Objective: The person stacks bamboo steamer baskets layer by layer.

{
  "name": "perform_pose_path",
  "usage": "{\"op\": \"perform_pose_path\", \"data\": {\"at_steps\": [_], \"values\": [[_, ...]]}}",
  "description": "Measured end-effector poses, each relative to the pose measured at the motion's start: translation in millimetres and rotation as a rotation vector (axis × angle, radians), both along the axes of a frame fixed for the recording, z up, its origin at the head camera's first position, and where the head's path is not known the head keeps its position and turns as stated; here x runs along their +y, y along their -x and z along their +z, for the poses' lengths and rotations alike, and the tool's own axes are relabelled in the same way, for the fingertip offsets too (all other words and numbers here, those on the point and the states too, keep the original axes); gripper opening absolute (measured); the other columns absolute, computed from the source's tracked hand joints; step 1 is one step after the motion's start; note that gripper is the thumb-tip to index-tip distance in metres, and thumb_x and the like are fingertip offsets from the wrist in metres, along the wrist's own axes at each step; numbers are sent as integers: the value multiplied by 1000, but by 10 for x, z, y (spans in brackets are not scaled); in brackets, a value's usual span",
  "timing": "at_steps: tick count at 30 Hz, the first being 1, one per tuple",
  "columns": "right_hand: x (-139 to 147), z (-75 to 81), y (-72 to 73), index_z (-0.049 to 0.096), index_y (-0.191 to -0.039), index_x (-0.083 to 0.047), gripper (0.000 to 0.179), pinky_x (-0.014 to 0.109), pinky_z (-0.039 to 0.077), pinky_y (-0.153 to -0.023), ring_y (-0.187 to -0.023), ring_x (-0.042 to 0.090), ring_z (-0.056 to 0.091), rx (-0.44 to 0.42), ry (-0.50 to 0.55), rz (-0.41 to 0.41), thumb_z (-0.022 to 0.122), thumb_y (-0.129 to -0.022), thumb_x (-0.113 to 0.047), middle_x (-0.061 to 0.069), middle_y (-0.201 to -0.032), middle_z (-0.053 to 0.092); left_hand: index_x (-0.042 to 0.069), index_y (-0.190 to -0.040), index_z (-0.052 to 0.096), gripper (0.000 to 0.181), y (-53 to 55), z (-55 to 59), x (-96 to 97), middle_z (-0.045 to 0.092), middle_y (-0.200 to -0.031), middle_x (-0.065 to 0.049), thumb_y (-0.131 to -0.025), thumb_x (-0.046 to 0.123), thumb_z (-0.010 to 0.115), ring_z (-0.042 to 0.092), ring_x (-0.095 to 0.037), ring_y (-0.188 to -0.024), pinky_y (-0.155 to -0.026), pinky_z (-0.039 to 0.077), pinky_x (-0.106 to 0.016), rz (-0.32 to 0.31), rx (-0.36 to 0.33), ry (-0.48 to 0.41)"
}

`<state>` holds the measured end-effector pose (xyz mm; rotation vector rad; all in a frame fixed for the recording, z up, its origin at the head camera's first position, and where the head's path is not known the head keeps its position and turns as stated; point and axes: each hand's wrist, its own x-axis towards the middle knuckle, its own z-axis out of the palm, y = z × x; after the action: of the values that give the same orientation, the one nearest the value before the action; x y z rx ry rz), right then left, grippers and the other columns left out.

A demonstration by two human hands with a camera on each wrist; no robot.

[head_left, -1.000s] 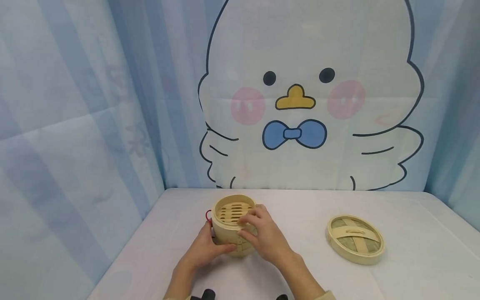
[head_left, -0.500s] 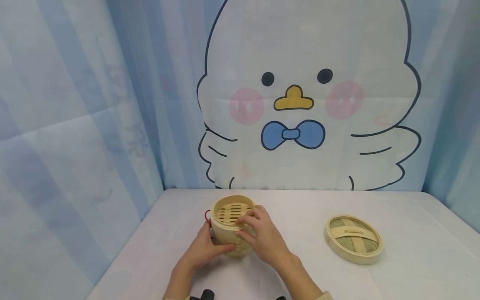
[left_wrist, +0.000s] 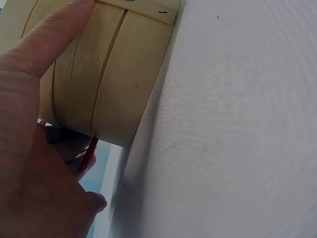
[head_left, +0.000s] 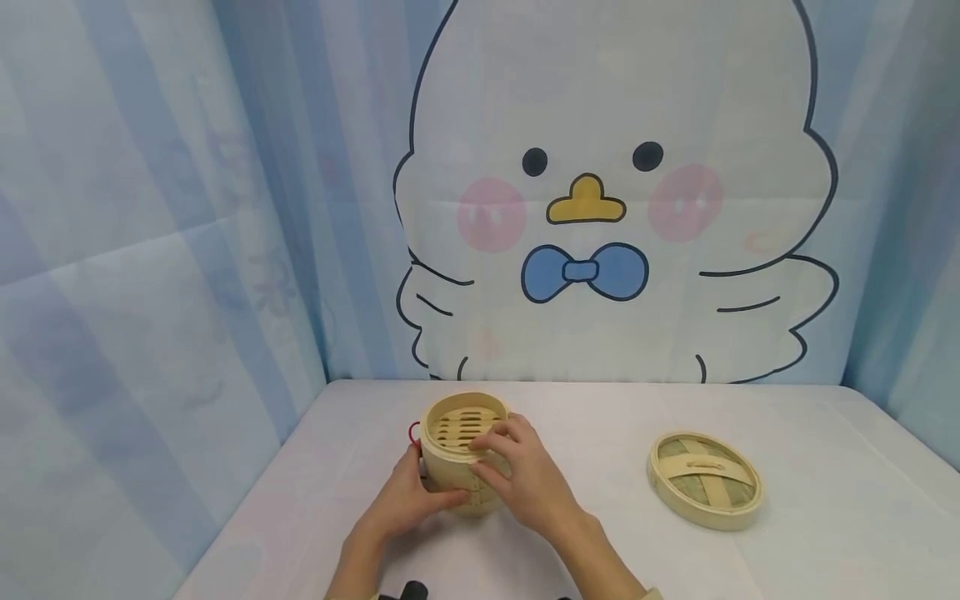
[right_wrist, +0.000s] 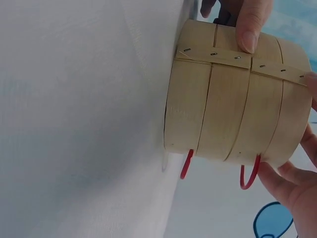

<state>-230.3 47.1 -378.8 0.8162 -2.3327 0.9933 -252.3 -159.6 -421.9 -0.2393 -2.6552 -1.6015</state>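
A small stacked bamboo steamer [head_left: 457,471] stands on the white table, its slatted top showing and no lid on it. My left hand [head_left: 408,498] grips its left side low down, thumb across the front; the left wrist view has that thumb over the stapled bamboo band [left_wrist: 143,9]. At the upper tier's right rim, my right hand [head_left: 528,475] holds the edge with bent fingers and thumb. Two red loops [right_wrist: 251,174] stick out from the steamer's side in the right wrist view. The far side of the steamer is hidden.
A round bamboo lid [head_left: 705,482] with a strap handle lies on the table to the right. Behind the table [head_left: 600,517] hangs a cloth with a cartoon bird, and a blue-striped curtain [head_left: 150,292] hangs at the left.
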Motion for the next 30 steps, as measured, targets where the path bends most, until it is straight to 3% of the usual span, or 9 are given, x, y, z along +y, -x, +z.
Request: {"op": "perform_pose_path", "data": {"at_steps": [4,12,19,25,30], "values": [[16,17,-19,74,-110,-11,23,49,46,-104,-124,32,54,-50,8,4,80,-87,-13,3,-112,58,-2,-153,29,112,-5,1,5,42,-150,-24,-69,34,96,44,-38,-135,-110,37,-57,-11,8,-8],[59,51,-34,69,-123,-9,37,54,42,-107,-135,42,44,-78,-30,40,80,-88,-16,12,-126,57,3,-156,24,118,-48,58,-49,41,-150,-21,-68,38,95,42,-42,-136,-108,37,-61,8,-24,-21],[137,75,-76,64,-132,-9,48,55,45,-104,-133,38,47,-79,-47,15,80,-89,-22,17,-137,52,-5,-158,11,134,-72,157,-121,24,-158,-33,-67,50,93,28,-50,-143,-109,31,-67,82,-67,46],[258,86,-108,57,-139,-6,56,47,54,-95,-122,31,55,-154,-22,-5,77,-92,-26,13,-141,48,-3,-159,8,136,-82,219,-167,21,-161,-28,-66,49,93,22,-49,-146,-111,25,-69,114,-69,44],[372,75,-125,52,-145,-9,64,52,44,-106,-132,31,47,-183,-28,-63,79,-90,-28,8,-144,46,-3,-158,10,132,-81,261,-180,19,-162,-27,-68,45,94,20,-48,-146,-112,24,-68,120,-45,28]]}}
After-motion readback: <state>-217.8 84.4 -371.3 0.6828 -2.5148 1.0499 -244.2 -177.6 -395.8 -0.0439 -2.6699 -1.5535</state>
